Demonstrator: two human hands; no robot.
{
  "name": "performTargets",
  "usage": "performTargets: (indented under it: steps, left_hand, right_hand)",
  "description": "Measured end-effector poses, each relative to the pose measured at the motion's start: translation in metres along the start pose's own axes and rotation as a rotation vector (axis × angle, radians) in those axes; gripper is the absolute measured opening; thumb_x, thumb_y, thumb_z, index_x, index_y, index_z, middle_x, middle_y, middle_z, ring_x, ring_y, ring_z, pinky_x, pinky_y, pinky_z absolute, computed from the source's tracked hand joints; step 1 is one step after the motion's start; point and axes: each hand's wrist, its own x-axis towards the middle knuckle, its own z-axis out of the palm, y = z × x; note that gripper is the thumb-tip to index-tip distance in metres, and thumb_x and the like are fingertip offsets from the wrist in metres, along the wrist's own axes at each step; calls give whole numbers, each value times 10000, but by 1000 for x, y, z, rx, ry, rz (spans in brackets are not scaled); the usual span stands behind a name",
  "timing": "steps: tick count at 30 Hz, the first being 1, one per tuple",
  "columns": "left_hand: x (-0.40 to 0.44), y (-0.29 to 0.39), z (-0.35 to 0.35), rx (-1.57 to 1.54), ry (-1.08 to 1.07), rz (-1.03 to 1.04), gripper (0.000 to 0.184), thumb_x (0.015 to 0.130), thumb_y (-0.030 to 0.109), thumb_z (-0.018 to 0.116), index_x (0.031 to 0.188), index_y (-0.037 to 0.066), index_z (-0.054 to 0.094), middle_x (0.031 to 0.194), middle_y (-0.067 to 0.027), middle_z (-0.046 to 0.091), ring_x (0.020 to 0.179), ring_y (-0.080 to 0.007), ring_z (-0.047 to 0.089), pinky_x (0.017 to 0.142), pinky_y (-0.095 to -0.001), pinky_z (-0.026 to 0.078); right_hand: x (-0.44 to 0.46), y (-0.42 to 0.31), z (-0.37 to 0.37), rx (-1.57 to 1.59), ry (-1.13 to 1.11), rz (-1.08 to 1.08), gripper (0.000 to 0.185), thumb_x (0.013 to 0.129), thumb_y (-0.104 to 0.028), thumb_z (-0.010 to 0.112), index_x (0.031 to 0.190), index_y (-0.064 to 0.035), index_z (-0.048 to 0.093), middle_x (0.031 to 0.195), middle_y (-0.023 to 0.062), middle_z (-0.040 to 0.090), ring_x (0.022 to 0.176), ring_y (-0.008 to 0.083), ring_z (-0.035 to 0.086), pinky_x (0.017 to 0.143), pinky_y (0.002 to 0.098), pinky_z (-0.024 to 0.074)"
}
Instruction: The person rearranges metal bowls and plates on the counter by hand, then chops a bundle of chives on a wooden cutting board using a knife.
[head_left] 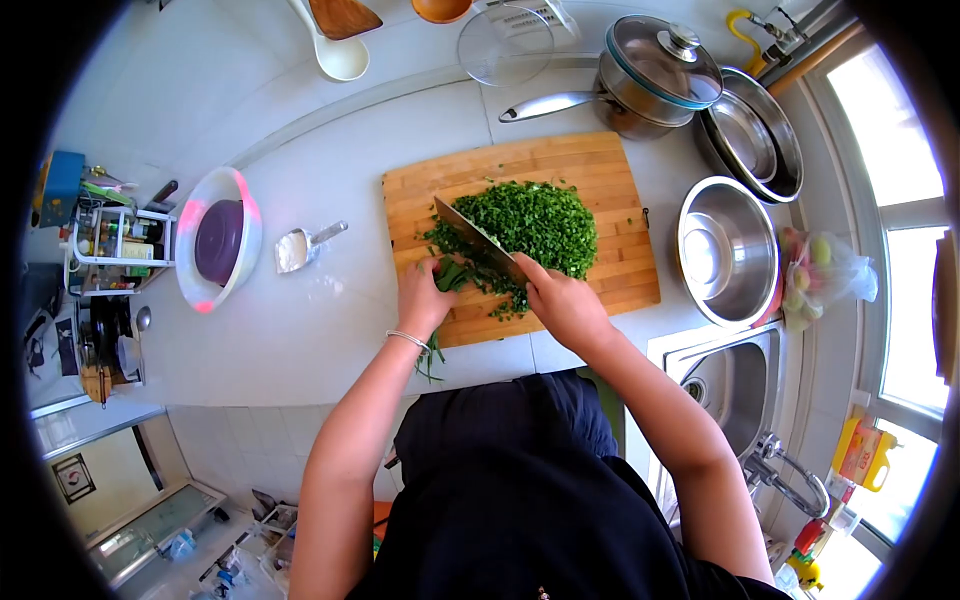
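Pink and white, a wide tub (pixel 248 205) sits far to the left with a purple bowl (pixel 219 242) in it. Next comes a small metal scoop (pixel 330 233) with white stuff in it. Then comes the left hand (pixel 425 297), at the left side of the wood board (pixel 622 200). Its fingers are curled in, pinching long green leaves (pixel 453 275). Some leaves poke out right of the fingers, and thin ends hang by the board's near left corner. Just right of the fingers is the big knife (pixel 472 230). Its long blade slants, tip far and left, handle near and right. So the leaves lie on the blade's left side, and the left hand is nearer to them. I cannot tell if the blade touches the board. Past the blade, to the right, is a heap of chopped greens (pixel 540 225). The right hand (pixel 562 302) is wrapped around the knife's handle.
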Motion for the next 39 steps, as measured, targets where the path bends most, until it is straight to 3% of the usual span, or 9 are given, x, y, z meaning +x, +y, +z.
performTargets:
  steps: [2,6,11,14,21,24,30,35,39]
  left_hand:
    - [0,-4,3,29,92,51,498,637,92,761,1078,-28,562,1082,-208,532,1029,-387,542,892,-415,462]
    - [-12,-3,9,3,222,108,491,653,20,738,1103,-2,543,1097,-207,544,1009,-396,533,864,-440,454]
    - [-26,-2,15,-40,378,383,671,679,-70,718,1261,45,405,1119,-192,541,1031,-384,518,883,-453,441]
    - [-31,-7,21,-19,408,397,660,694,-59,726,1267,38,412,1121,-187,553,1039,-375,525,898,-446,438]
    - [-36,-6,14,-127,365,295,649,727,18,758,1277,6,415,1129,-193,575,1051,-374,550,923,-429,445]
    - [-32,-6,11,7,315,344,706,709,58,790,1298,-13,408,1143,-201,570,1068,-374,542,945,-428,436]
    - [-19,-5,10,-87,287,142,777,648,115,837,1293,-30,428,1102,-208,528,1040,-383,510,924,-438,429]
    - [-14,-8,10,-54,136,91,673,636,143,839,1216,-13,534,1071,-194,560,1030,-374,529,907,-422,438]
    - [-20,-5,16,-143,210,131,603,654,122,826,1182,10,556,1045,-188,570,1026,-377,533,902,-430,440]
  right_hand:
    - [-2,-6,1,13,-28,4,433,914,-143,502,1343,-172,460,835,192,641,695,386,641,618,510,518]
    - [-3,-14,9,-4,-69,29,434,909,-134,497,1340,-163,463,835,198,640,701,390,644,616,504,523]
    - [6,-18,37,-159,-242,147,476,906,-102,483,1373,-171,425,886,188,666,722,393,658,629,488,536]
    - [5,-25,53,-184,-216,151,492,904,-88,461,1383,-187,409,878,186,665,709,388,663,626,489,540]
    - [-1,-12,45,-20,-71,145,464,912,-137,525,1366,-159,431,831,223,648,723,411,639,635,490,524]
    - [-2,-15,29,11,-49,90,445,912,-135,534,1350,-128,450,819,233,646,732,417,632,646,492,514]
    - [0,-34,-5,134,-99,59,450,908,-131,541,1345,-87,445,821,247,641,730,422,631,646,489,502]
    - [3,-32,6,138,-122,-5,438,905,-142,527,1334,-118,445,775,213,649,683,417,630,617,514,511]
    - [8,-29,14,58,-102,-3,409,909,-140,509,1315,-118,462,775,206,654,675,413,636,614,513,514]
